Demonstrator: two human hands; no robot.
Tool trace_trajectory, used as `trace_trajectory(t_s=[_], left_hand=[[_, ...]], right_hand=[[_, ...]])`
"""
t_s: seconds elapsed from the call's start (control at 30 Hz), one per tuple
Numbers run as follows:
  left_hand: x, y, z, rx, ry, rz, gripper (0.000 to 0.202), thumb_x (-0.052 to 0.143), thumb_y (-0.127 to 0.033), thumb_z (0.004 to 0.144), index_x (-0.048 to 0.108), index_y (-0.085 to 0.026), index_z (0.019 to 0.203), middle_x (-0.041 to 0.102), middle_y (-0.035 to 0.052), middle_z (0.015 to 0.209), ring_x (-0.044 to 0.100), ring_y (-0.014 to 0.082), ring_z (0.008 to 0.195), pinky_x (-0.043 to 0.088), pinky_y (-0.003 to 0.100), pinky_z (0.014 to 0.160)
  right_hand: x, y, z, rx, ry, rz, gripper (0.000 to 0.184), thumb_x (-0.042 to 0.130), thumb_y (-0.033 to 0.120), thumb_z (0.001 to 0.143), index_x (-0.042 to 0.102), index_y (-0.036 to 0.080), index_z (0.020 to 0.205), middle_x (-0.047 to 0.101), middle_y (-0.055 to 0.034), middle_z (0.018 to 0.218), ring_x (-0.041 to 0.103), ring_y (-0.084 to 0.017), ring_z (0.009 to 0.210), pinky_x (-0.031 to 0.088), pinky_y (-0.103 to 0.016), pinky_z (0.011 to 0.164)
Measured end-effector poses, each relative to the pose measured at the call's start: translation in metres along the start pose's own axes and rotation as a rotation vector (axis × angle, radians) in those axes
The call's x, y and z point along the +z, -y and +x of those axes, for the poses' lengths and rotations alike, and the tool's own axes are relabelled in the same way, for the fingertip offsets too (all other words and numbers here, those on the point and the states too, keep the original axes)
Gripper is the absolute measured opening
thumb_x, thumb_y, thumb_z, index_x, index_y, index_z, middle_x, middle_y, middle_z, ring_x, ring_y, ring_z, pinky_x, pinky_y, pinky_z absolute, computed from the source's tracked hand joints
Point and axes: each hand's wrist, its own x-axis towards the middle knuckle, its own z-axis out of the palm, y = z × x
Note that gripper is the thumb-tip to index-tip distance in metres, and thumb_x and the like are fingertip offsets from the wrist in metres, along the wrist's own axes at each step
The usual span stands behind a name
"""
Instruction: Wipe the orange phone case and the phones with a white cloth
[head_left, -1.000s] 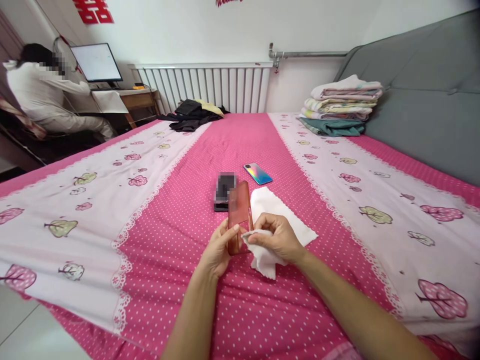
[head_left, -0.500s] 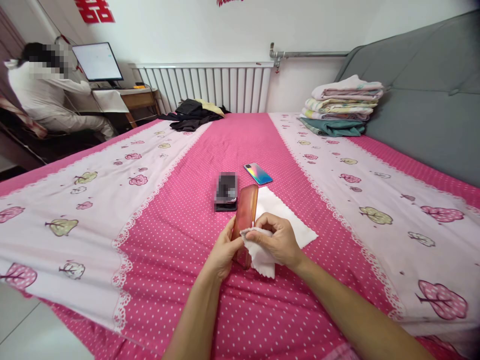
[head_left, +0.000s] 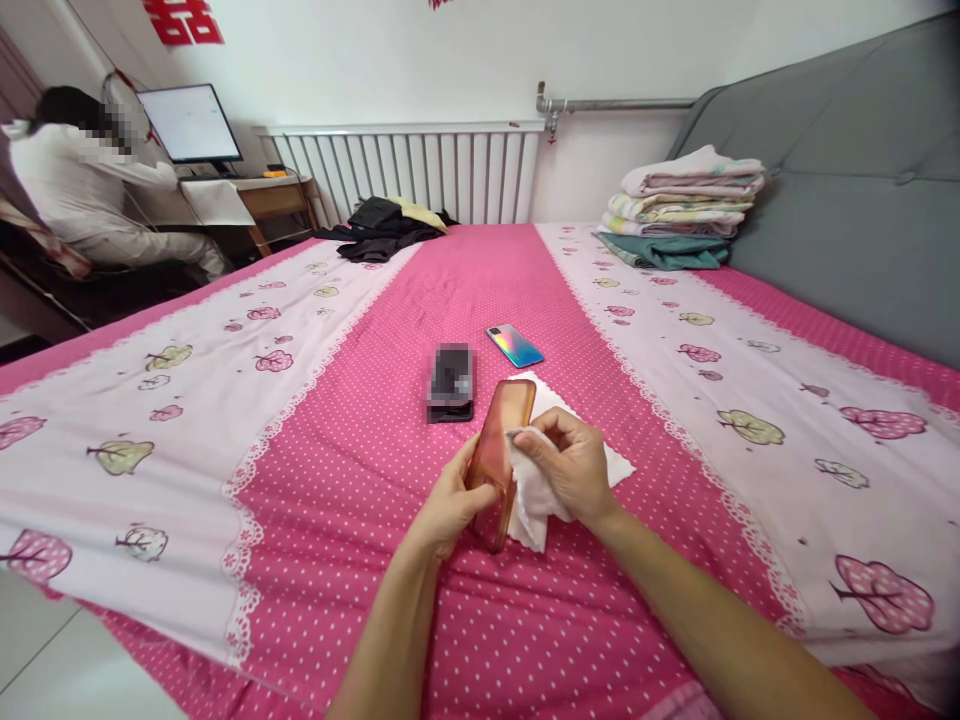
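Gripping a translucent orange phone case (head_left: 495, 430) just below frame center, the left hand (head_left: 453, 502) is holding it tilted while the right hand (head_left: 576, 468) is pinching a white cloth (head_left: 535, 492) at its right edge, a rainbow-backed smartphone (head_left: 515, 346) lying higher up.
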Motion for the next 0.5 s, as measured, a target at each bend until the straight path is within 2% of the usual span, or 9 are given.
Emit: trace_trajectory(t_s=[0.13,0.3,0.5], left_hand=[[-0.002,0.002,0.001,-0.022,0.037,0.011,0.072,0.059,-0.004,0.058,0.049,-0.020,0.128,0.063,0.0067,0.118,0.057,0.0254,0.110,0.042,0.033,0.093],[-0.002,0.001,0.000,-0.042,0.050,0.021,0.072,0.059,-0.003,0.058,0.049,-0.019,0.128,0.064,0.0069,0.117,0.060,0.0253,0.105,0.045,0.032,0.087],[0.000,-0.003,-0.003,-0.059,0.055,0.044,0.069,0.059,-0.001,0.056,0.055,-0.019,0.122,0.065,0.0059,0.113,0.061,0.0227,0.099,0.046,0.028,0.081]], right_hand=[[-0.004,0.003,0.007,-0.025,-0.113,0.035,0.031,0.075,0.043,0.065,0.055,0.019,0.062,0.059,0.0032,0.059,0.048,-0.009,0.052,0.037,-0.020,0.046],[-0.009,0.004,0.011,0.040,-0.179,0.105,0.036,0.076,0.048,0.062,0.053,0.020,0.063,0.052,0.0056,0.055,0.043,-0.008,0.048,0.035,-0.021,0.044],[-0.013,0.003,0.017,0.021,-0.276,0.067,0.036,0.071,0.051,0.067,0.051,0.021,0.066,0.051,0.0047,0.059,0.045,-0.009,0.052,0.038,-0.022,0.048]])
